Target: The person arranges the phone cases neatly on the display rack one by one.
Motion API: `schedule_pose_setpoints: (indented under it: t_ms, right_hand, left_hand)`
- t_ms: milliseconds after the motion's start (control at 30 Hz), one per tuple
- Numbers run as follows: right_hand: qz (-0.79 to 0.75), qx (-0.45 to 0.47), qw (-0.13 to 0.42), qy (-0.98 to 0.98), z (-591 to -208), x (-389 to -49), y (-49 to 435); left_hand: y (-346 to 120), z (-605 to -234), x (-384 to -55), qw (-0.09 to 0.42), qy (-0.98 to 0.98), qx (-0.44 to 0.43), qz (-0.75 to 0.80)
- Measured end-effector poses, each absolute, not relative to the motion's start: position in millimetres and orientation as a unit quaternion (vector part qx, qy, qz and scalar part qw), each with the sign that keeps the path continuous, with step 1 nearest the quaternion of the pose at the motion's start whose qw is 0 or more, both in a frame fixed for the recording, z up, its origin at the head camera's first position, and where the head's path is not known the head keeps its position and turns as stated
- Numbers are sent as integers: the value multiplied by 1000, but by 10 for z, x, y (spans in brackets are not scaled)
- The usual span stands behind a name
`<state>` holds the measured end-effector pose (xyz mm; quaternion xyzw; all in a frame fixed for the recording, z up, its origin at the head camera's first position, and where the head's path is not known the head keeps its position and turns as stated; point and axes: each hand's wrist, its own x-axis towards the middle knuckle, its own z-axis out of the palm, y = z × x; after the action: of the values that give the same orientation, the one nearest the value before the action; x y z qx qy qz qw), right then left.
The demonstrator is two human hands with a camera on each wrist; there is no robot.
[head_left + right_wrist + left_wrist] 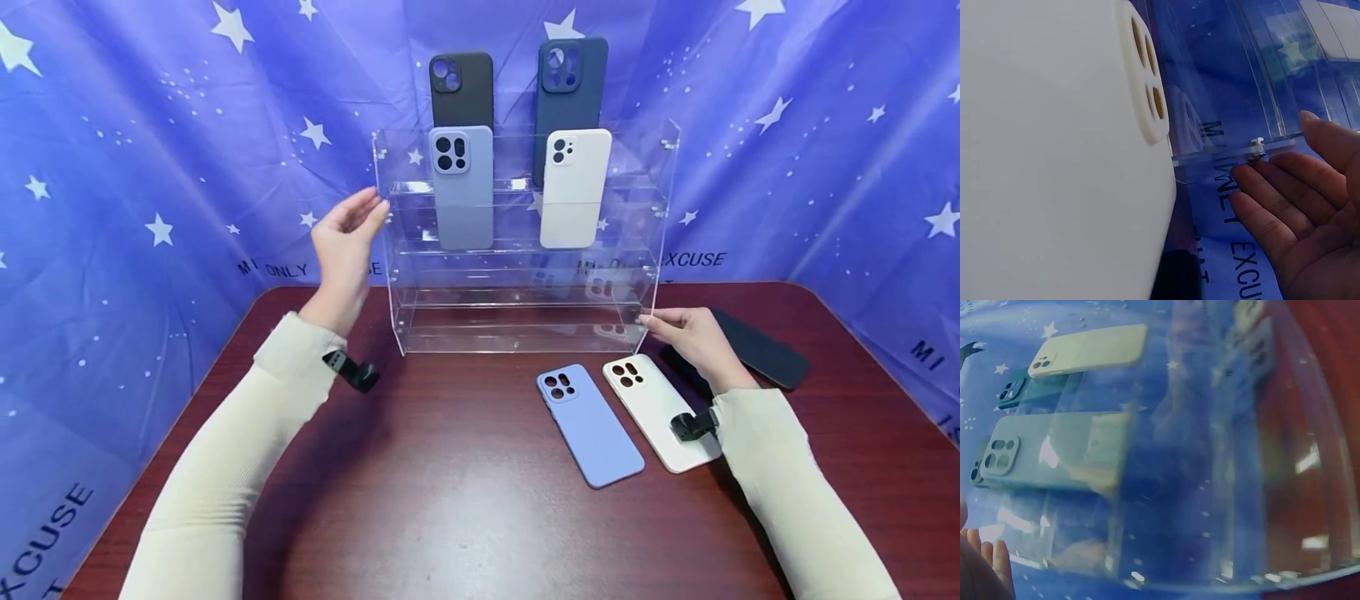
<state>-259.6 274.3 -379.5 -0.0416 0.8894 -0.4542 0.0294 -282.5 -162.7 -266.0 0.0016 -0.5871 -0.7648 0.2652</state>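
Observation:
A clear acrylic tiered rack (517, 342) stands on the table. My left hand (345, 242) is at its upper left side panel, thumb and fingers extended by the edge; only fingertips (999, 559) show in the left wrist view. Low on the right, my right hand (693, 337) reaches the other side panel with straight fingers. Its palm (1316, 250) faces the right wrist camera. On the rack stand a lavender phone case (465, 200), a white phone case (573, 187), a black phone case (472, 100) and a navy phone case (588, 83).
A blue phone case (596, 433) and a cream phone case (667, 417) lie on the red-brown table (450, 500), the cream one under my right wrist. Dark phone cases (768, 354) lie behind my right hand. A blue starry curtain (187, 150) surrounds the table's back and sides.

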Motion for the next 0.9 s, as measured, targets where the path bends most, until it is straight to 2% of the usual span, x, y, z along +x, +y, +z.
schedule_pose_setpoints:
  t_ms: [400,667,900]
  right_hand:
    - [-402,-70,35,912,-3728,-2466,3283]
    - [-372,-95,11,923,-3801,-2539,3800]
    - [-363,-113,16,925,-3895,-2598,4107]
  left_hand:
    - [-1890,-3458,-2538,234,-649,31,-723]
    - [-1922,-3694,-2511,183,-618,45,-764]
    - [-1893,-3821,-2538,133,-615,44,-776]
